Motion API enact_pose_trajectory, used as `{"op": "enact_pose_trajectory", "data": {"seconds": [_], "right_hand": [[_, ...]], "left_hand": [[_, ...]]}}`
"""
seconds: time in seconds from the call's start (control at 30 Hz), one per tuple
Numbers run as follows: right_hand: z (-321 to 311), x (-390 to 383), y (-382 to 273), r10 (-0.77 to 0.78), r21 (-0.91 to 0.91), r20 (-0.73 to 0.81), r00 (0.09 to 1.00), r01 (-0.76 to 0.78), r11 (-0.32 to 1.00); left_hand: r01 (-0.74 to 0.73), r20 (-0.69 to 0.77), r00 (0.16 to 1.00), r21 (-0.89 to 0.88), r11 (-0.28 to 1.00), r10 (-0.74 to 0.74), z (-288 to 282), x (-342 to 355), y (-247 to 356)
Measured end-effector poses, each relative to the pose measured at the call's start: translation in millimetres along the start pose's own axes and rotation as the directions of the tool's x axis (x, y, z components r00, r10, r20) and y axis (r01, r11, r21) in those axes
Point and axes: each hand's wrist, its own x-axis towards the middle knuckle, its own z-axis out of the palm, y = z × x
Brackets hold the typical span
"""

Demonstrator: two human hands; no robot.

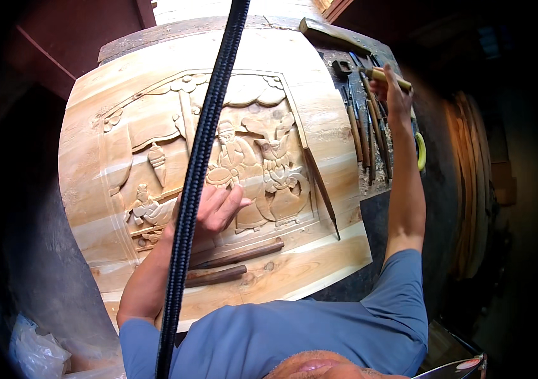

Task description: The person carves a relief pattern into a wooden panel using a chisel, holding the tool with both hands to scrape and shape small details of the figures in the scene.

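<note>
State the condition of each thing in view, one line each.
Carved panel: lying flat, middle carved.
Left hand: resting on the panel, fingers loosely bent.
Right hand: gripping a yellow-handled tool.
Two wooden-handled tools: lying on the panel's near part.
Slim tool: lying on the panel's right side.
Bench tools: laid side by side.
Black cord: stretched across the view.
Plastic bag: crumpled.

Carved panel (250,158) partly hidden by black cord (201,140), itself cut off top & btm; more covered by L hand (218,210); blue shirt (294,331) cropped at btm edge.
</note>
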Motion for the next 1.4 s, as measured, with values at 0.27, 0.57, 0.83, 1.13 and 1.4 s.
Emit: {"op": "enact_pose_trajectory", "data": {"seconds": [0.27,0.57,0.83,1.13,1.4], "right_hand": [[46,89,54,0.21,-0.047,0.02,0.977,-0.209,0.977],[47,104,73,0.126,-0.327,-0.078,0.989,-0.145,0.934],[57,-83,-22,-0.108,0.142,0.071,0.992,0.097,0.985],[113,-259,-62,0.034,0.399,0.383,0.923,-0.198,0.895],[120,-268,-54,-0.144,0.157,0.37,0.918,0.091,0.983]], "left_hand": [[0.021,-0.018,1.0,-0.023,1.0,-0.021,-3,-2,-1],[0.0,-0.046,0.999,-0.021,1.0,-0.001,1,-5,-3],[0.07,-0.014,0.998,0.033,0.997,-0.069,-10,-4,3],[0.169,-0.035,0.983,-0.226,0.959,-0.182,7,18,15],[0.252,0.048,0.967,-0.321,0.913,-0.25,16,13,11]]}}
